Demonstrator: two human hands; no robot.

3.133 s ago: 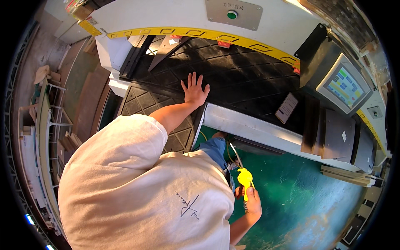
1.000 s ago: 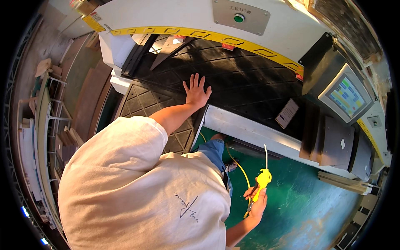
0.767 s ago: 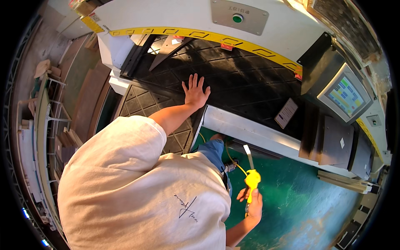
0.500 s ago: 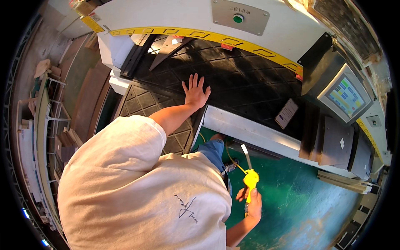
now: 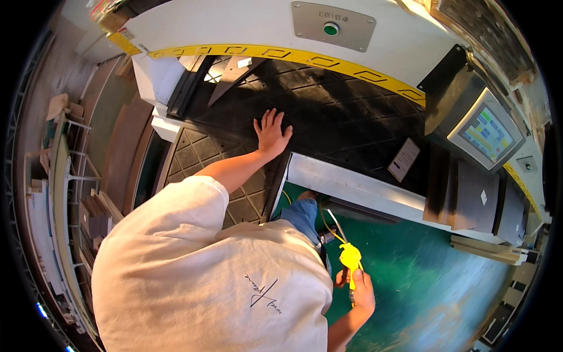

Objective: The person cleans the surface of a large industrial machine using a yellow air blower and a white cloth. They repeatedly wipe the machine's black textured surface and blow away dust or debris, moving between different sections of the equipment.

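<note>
My left hand rests with fingers spread on the black gridded bed of a machine, near its front edge. In my right hand is a yellow air blow gun, its thin metal nozzle pointing up and away from me. A yellow hose runs behind the gun, over the green floor. The gun is clear of the bed, low beside my body. My fingers partly cover its handle.
A yellow-striped white beam with a green button spans the far side. To the right are a touchscreen, a flat rectangular card and standing dark boards. Shelving holds panels at left.
The air gun and my right hand have shifted slightly right and down. My left hand stays on the bed, its fingers a little closer together. The view has tilted slightly.
</note>
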